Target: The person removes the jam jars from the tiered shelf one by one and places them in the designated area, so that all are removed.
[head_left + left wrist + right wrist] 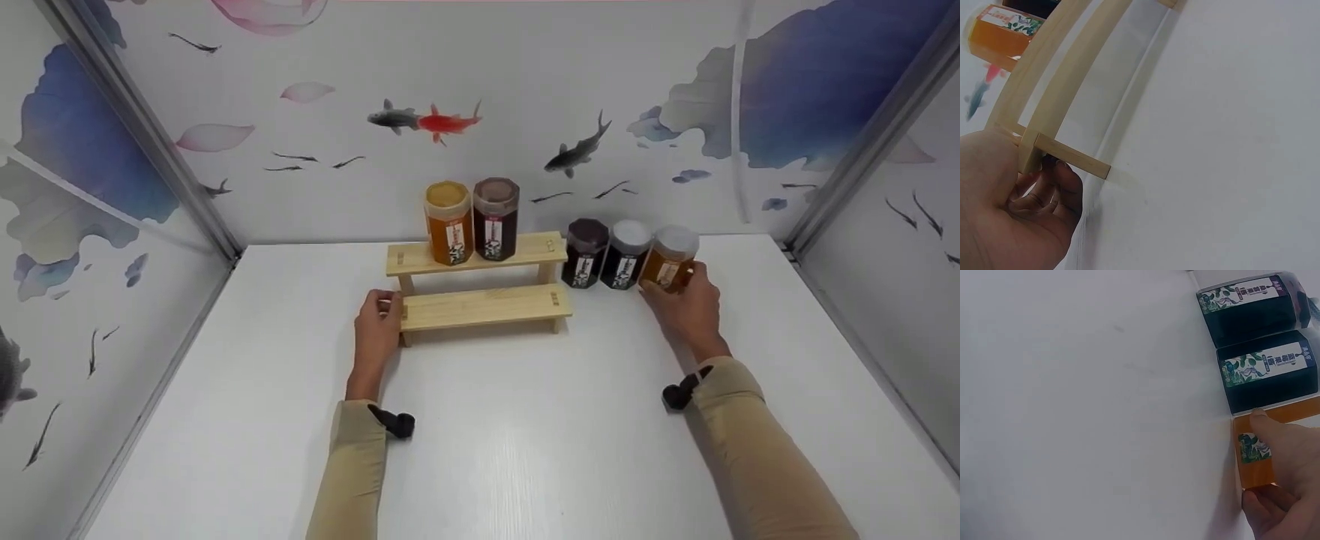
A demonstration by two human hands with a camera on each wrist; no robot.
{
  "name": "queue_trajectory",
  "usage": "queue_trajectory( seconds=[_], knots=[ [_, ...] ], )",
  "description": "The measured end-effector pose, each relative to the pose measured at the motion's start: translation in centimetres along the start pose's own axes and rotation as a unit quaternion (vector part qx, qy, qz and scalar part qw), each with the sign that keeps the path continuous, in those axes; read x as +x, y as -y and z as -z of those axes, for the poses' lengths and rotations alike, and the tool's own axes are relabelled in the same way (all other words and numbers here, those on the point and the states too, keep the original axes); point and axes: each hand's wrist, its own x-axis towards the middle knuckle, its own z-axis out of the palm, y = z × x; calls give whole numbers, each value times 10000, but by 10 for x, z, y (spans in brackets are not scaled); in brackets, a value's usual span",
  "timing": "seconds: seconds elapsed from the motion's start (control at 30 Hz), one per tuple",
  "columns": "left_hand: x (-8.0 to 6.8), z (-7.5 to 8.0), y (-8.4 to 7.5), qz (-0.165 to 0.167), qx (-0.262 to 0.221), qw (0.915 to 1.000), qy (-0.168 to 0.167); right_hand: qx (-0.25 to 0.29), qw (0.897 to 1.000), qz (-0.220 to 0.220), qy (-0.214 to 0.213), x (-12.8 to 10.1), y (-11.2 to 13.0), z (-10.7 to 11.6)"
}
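Gripping the amber jar (667,262) near the table's (525,450) back right, the right hand (686,304) could knock the touching dark jar (626,255); the left hand (377,326) holds the wooden step shelf (480,306). From the left wrist, fingers (1053,188) curl round the shelf's leg (1072,157), so a tug might topple jars above. From the right wrist, the thumb (1275,439) presses the amber jar's label, a hold that may slip.

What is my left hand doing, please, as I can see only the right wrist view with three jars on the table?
Observer: Your left hand grips the left end of the wooden step shelf, at its lower step.
Operator: Thank you. Is anything standing on that shelf?
Observer: Two jars stand on the upper step: an amber jar and, to its right, a dark jar.
Operator: And the lower step?
Observer: No jar stands on it. Your right hand holds the amber table jar, rightmost of the three beside the shelf.
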Motion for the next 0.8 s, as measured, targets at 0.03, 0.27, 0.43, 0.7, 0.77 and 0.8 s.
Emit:
queue_trajectory(
  seconds=[0.03, 0.27, 0.43, 0.7, 0.77, 0.8],
  knots=[
    [1, 0, 0, -1, -2, 10000, 12, 59, 10000, 10, 13, -1, 2, 0],
    [1, 1, 1, 42, -22, 10000, 15, 27, 9929, 761, -913, -3, 27, -4],
    [0, 1, 1, 81, -78, 9999, 6, -249, 9699, 1829, -1586, -6, 57, -12],
    [1, 0, 1, -44, -24, 10000, -25, 275, 9529, 2770, -1205, -18, 111, -45],
    [2, 0, 1, -43, -2, 10000, -48, 408, 9512, 2907, -954, -20, 122, -57],
    [2, 0, 1, -29, -7, 10000, -55, 463, 9506, 2956, -831, -21, 128, -63]
  ],
)
